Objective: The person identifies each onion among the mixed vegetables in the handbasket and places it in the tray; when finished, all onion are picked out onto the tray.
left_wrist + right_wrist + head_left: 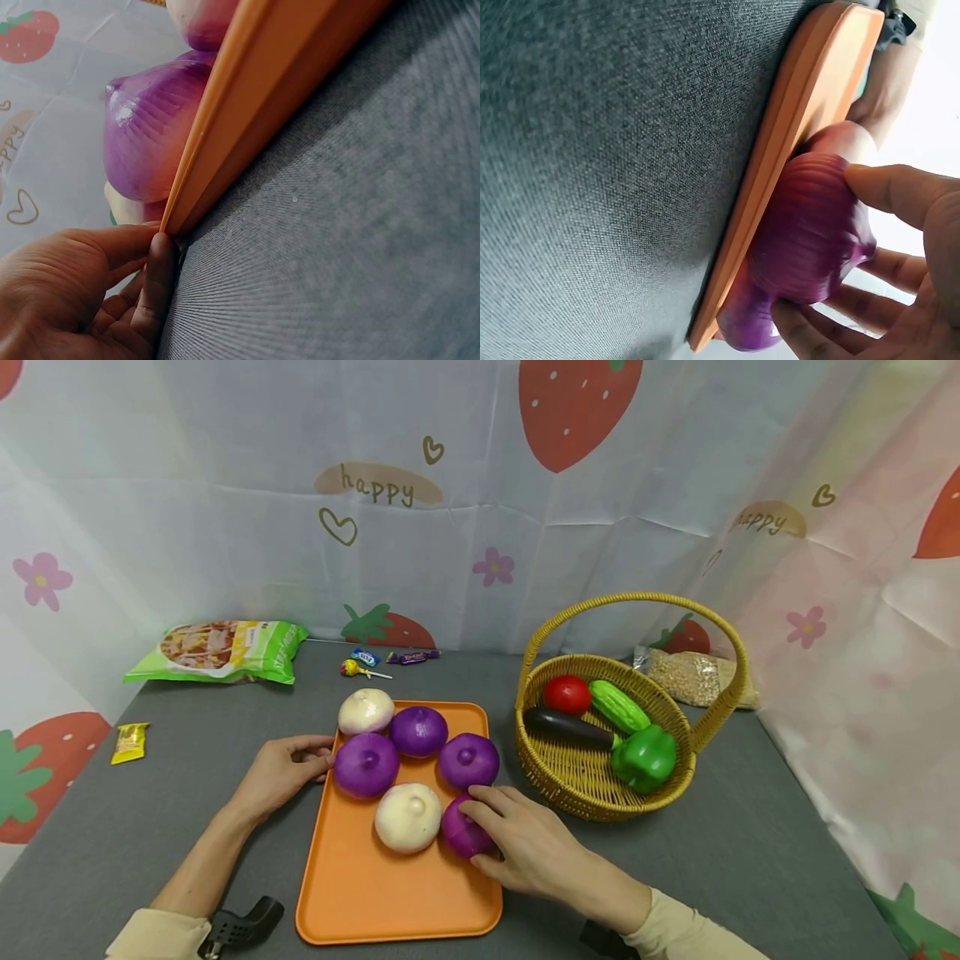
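An orange tray (390,910) carries several purple onions and two white onions. My left hand (281,772) pinches the tray's left rim between thumb and fingers, as the left wrist view shows at the rim (191,161). Close to that hand sits a purple onion (367,766). Over the tray's right side, my right hand (536,847) grips another purple onion (810,232) with thumb and fingers around it. One white onion (408,818) lies just left of the gripped one; the other white onion (365,711) is at the tray's back left corner. Two more purple onions (418,732) sit toward the back.
A wicker basket (600,810) with a tall handle stands right of the tray, holding a tomato, an eggplant, a cucumber-like vegetable and a green pepper. Behind are a green food bag (225,652), small candies, a lollipop (351,667) and a grain bag (686,677). A yellow packet (131,742) lies left.
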A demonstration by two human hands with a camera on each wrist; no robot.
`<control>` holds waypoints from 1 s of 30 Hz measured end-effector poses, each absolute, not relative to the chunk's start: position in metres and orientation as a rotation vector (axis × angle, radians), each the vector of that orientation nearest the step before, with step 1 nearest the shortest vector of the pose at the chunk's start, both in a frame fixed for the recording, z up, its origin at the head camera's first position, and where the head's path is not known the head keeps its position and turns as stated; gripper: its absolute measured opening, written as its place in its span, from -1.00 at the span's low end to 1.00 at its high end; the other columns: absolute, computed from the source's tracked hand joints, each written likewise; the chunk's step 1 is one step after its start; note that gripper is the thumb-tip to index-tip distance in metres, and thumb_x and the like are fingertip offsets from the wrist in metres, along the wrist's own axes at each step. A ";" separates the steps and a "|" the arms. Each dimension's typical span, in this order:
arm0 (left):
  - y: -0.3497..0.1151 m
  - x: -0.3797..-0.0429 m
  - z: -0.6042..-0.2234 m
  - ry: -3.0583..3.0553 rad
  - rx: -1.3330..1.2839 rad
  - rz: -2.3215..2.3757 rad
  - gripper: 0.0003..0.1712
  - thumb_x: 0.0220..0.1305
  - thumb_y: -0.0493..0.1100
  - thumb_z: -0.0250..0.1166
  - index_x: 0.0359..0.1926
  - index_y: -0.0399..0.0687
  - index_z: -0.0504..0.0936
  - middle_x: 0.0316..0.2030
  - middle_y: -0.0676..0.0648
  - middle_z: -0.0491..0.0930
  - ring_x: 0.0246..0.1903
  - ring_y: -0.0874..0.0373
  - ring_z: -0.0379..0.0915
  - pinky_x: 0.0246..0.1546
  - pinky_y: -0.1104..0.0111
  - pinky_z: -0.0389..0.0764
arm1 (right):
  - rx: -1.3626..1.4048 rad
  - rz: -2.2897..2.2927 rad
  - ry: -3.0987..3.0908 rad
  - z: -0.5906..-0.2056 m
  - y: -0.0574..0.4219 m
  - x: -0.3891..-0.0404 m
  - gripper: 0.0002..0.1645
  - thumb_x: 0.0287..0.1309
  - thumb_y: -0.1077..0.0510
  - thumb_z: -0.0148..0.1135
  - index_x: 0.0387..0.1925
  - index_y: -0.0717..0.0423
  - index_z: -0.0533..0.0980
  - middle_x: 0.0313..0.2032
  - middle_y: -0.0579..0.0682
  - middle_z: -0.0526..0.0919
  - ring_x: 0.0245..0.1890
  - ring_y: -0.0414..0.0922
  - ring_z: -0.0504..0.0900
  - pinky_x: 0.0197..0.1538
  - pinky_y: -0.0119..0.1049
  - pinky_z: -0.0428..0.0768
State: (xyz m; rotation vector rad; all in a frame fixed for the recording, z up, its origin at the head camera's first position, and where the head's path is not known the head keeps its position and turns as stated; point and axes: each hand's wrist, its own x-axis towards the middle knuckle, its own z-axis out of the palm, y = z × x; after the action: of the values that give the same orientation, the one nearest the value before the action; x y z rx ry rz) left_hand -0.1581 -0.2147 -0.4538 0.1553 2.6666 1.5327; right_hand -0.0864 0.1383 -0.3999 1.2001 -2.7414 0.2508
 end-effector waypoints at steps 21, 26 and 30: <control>-0.215 -0.157 -0.453 2.662 0.151 1.539 -0.54 0.32 -0.16 0.28 0.14 -0.38 0.56 -0.16 -0.26 0.68 -0.37 0.44 0.53 -0.35 0.56 0.59 | 1.184 0.262 -2.739 -0.400 0.138 -0.085 -0.33 -0.01 -0.05 0.48 0.17 -0.11 0.48 0.18 0.07 0.53 0.14 -0.04 0.56 0.08 -0.18 0.65; -0.215 -0.157 -0.453 2.668 0.151 1.530 -0.54 0.32 -0.16 0.28 0.14 -0.39 0.56 -0.17 -0.26 0.68 -0.37 0.44 0.52 -0.35 0.56 0.59 | 1.184 0.258 -2.742 -0.400 0.137 -0.085 -0.33 -0.01 -0.05 0.49 0.17 -0.11 0.48 0.19 0.08 0.52 0.16 -0.03 0.55 0.08 -0.17 0.65; -0.215 -0.158 -0.453 2.670 0.150 1.525 -0.54 0.32 -0.17 0.28 0.14 -0.39 0.56 -0.17 -0.26 0.68 -0.37 0.43 0.52 -0.35 0.56 0.59 | 1.186 0.254 -2.740 -0.399 0.137 -0.085 -0.32 -0.01 -0.05 0.49 0.18 -0.12 0.48 0.19 0.08 0.52 0.16 -0.03 0.55 0.08 -0.17 0.66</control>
State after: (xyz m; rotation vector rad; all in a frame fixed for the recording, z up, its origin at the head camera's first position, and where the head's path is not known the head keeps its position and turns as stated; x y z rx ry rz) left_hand -0.1576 -0.2150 -0.4533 0.1504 2.6701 1.5250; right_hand -0.0850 0.1371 -0.3994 1.1859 -2.7402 0.2543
